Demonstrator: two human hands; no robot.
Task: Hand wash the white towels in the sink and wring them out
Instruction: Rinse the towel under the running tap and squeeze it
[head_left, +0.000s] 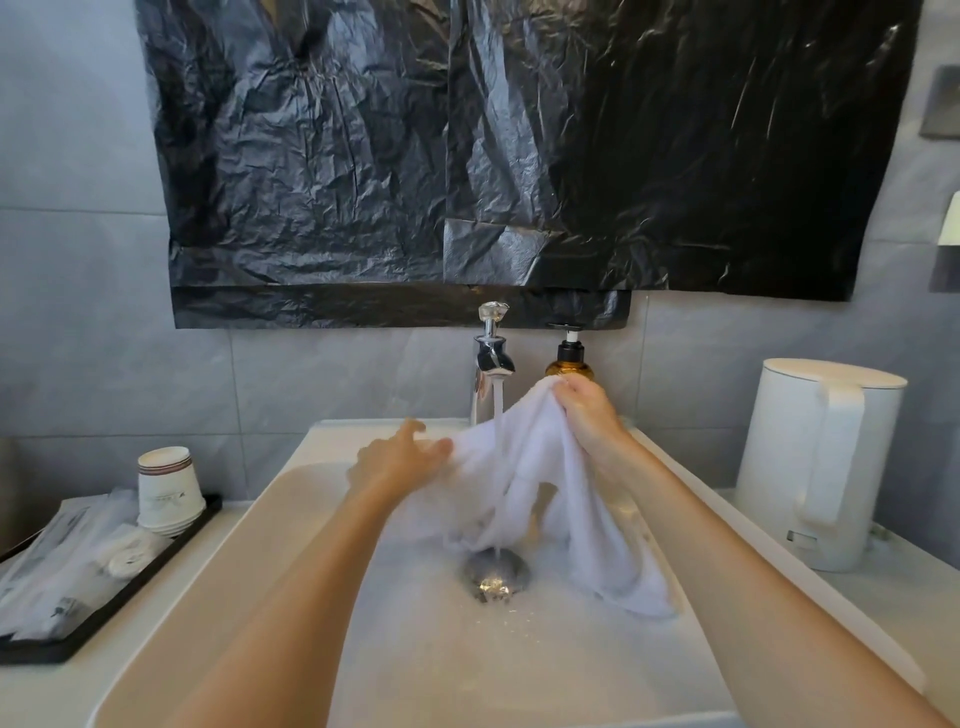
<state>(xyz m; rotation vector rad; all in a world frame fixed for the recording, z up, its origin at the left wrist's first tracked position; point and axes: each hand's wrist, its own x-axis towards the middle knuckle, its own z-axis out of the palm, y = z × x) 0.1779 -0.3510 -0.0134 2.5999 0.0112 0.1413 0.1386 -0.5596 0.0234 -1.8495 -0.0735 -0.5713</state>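
At the lower left of the frame a black tray (136, 593) sits on the worktop (57, 693), carrying stacked paper cups (169, 488) and wrapped toiletries (62, 571). The white sink (441, 660) fills the lower middle. The left hand (400, 460) reaches in over the basin, blurred. Its fingers (435, 448) stretch to the left edge of the white towel (524, 467) and touch it, but the blur makes it impossible to tell whether they pinch the cloth.

The towel hangs over the basin under the chrome tap (491, 358), with its lower folds trailing down to the sink floor to the right of the drain (496, 577). A thin stream of water (497, 402) falls from the tap past the towel onto the drain. A black plastic sheet (467, 156) covers the wall above. Just right of the tap stands an amber pump bottle (569, 358). In front of it the right hand (587, 410) holds the towel's top corner up, fingers clenched around the bunched cloth. At the far right a white kettle (815, 457) stands on the worktop.
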